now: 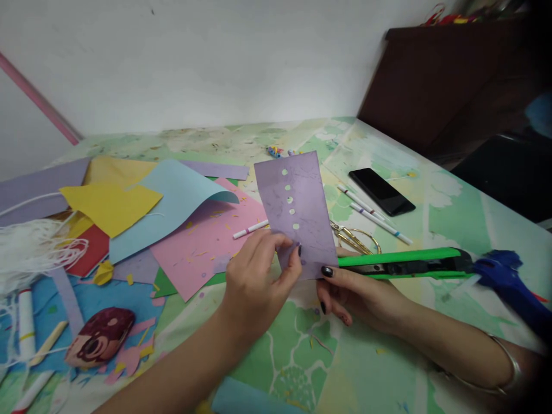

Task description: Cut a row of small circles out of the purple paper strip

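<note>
A purple sheet of paper [308, 195] with a column of several small punched holes is held up over the table, tilted back. My right hand [360, 296] grips its lower right corner, thumb in front and fingers behind. In front of the sheet's lower part, my left hand [259, 276] is closed in a pinch of thumb and index finger; what lies between the fingertips is too small to make out. Just behind my right hand is a long green-and-black tool [401, 263], its kind unclear. Gold-handled scissors [356, 238] lie partly hidden behind the sheet.
Coloured paper, including a light blue sheet [159, 195] and a pink sheet [198, 241], covers the left side with white string [38, 253] and a maroon pouch [101, 336]. At right are a phone [382, 190], markers [382, 223] and a dark blue object [509, 282].
</note>
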Action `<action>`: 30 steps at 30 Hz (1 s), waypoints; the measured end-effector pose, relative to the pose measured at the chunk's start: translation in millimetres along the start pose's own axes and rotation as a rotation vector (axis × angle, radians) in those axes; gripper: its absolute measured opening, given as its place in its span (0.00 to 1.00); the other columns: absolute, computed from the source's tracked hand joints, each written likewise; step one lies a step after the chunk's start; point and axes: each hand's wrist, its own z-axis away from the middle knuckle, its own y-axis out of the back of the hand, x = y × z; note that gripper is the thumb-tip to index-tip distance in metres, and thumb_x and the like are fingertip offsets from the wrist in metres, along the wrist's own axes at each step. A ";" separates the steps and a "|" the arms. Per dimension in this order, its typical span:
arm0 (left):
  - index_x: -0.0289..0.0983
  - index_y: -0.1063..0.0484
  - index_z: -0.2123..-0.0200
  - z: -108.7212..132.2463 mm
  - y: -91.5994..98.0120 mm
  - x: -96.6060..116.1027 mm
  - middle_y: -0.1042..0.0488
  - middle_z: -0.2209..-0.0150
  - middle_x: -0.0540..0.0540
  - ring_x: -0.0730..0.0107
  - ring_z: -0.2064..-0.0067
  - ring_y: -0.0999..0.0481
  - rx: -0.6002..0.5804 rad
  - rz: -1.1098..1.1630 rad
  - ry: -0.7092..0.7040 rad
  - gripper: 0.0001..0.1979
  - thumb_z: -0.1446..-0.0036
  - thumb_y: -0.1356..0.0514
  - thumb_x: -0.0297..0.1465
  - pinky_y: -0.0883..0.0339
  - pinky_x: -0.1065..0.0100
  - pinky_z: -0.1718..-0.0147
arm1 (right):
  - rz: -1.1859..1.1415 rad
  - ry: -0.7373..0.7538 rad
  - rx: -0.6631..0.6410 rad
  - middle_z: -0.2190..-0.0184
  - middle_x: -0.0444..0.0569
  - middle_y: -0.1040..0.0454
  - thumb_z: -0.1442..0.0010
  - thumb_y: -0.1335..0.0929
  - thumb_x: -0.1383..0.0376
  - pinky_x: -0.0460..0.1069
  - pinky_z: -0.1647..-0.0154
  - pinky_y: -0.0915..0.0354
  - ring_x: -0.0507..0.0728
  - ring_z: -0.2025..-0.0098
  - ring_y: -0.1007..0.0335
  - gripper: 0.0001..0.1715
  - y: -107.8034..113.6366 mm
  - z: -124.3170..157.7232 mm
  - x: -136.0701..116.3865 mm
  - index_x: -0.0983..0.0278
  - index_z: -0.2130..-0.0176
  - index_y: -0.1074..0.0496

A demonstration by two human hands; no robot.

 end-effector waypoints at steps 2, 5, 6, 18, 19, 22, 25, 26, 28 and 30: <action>0.38 0.32 0.69 -0.3 0.0 0.5 0.27 0.72 0.50 0.73 0.69 0.27 0.001 0.009 0.018 0.04 0.44 0.43 0.24 0.34 0.71 0.66 | 0.005 0.006 0.003 0.80 0.44 0.28 0.39 0.34 0.56 0.39 0.82 0.40 0.44 0.84 0.37 0.20 1.0 0.6 1.2 0.68 0.75 0.29; 0.39 0.33 0.70 -1.1 -0.1 1.0 0.27 0.73 0.51 0.73 0.69 0.28 0.007 0.024 0.052 0.05 0.44 0.44 0.23 0.34 0.71 0.66 | 0.007 0.005 0.014 0.79 0.45 0.27 0.39 0.34 0.57 0.40 0.83 0.40 0.45 0.84 0.37 0.18 1.5 1.7 2.3 0.67 0.72 0.30; 0.39 0.33 0.70 -1.4 0.0 1.1 0.27 0.73 0.51 0.73 0.70 0.28 0.007 0.032 0.064 0.05 0.44 0.44 0.24 0.34 0.70 0.67 | 0.006 0.004 0.018 0.79 0.45 0.26 0.39 0.34 0.57 0.40 0.83 0.40 0.45 0.84 0.37 0.17 1.4 1.9 2.4 0.67 0.72 0.30; 0.39 0.31 0.72 -0.3 0.6 0.2 0.30 0.73 0.51 0.71 0.69 0.31 -0.065 0.240 0.242 0.04 0.45 0.40 0.27 0.37 0.67 0.68 | -0.001 0.004 0.035 0.80 0.44 0.26 0.40 0.33 0.57 0.40 0.83 0.40 0.45 0.85 0.37 0.14 0.4 0.8 0.5 0.67 0.68 0.29; 0.39 0.31 0.72 0.1 0.3 0.4 0.31 0.73 0.51 0.71 0.69 0.31 -0.070 0.246 0.245 0.05 0.45 0.41 0.26 0.37 0.67 0.68 | -0.003 0.006 0.033 0.79 0.44 0.26 0.39 0.33 0.58 0.40 0.83 0.40 0.45 0.85 0.36 0.14 0.9 0.9 1.2 0.67 0.66 0.30; 0.39 0.31 0.74 0.9 -0.5 1.3 0.32 0.73 0.51 0.71 0.69 0.32 -0.093 0.342 0.369 0.05 0.46 0.41 0.26 0.37 0.67 0.68 | -0.015 0.022 0.022 0.79 0.45 0.25 0.38 0.34 0.59 0.40 0.83 0.39 0.45 0.85 0.36 0.12 2.2 1.0 3.5 0.67 0.65 0.30; 0.38 0.31 0.74 0.2 -1.4 2.6 0.31 0.73 0.51 0.71 0.68 0.31 -0.109 0.501 0.541 0.04 0.47 0.40 0.27 0.36 0.68 0.68 | -0.021 0.027 0.021 0.78 0.45 0.25 0.38 0.34 0.60 0.39 0.83 0.40 0.45 0.85 0.36 0.11 2.8 1.2 4.3 0.67 0.65 0.31; 0.38 0.31 0.74 -0.4 -1.8 3.0 0.31 0.73 0.51 0.72 0.69 0.31 -0.114 0.545 0.580 0.04 0.48 0.39 0.27 0.36 0.69 0.68 | -0.021 0.024 0.020 0.78 0.45 0.25 0.38 0.34 0.60 0.39 0.83 0.39 0.45 0.85 0.35 0.11 2.8 1.3 4.2 0.67 0.64 0.31; 0.37 0.31 0.74 -1.8 -2.6 3.5 0.30 0.74 0.52 0.74 0.71 0.31 -0.124 0.600 0.627 0.04 0.48 0.39 0.27 0.36 0.72 0.71 | -0.021 0.020 0.016 0.78 0.45 0.25 0.38 0.34 0.60 0.39 0.83 0.39 0.45 0.85 0.35 0.11 2.7 1.4 3.9 0.67 0.64 0.31; 0.37 0.32 0.73 -2.8 -3.7 3.4 0.30 0.74 0.52 0.76 0.71 0.30 -0.123 0.648 0.666 0.04 0.48 0.38 0.27 0.37 0.74 0.73 | -0.027 0.030 0.006 0.78 0.45 0.25 0.38 0.34 0.61 0.39 0.83 0.39 0.45 0.85 0.35 0.11 2.4 1.1 3.6 0.67 0.64 0.31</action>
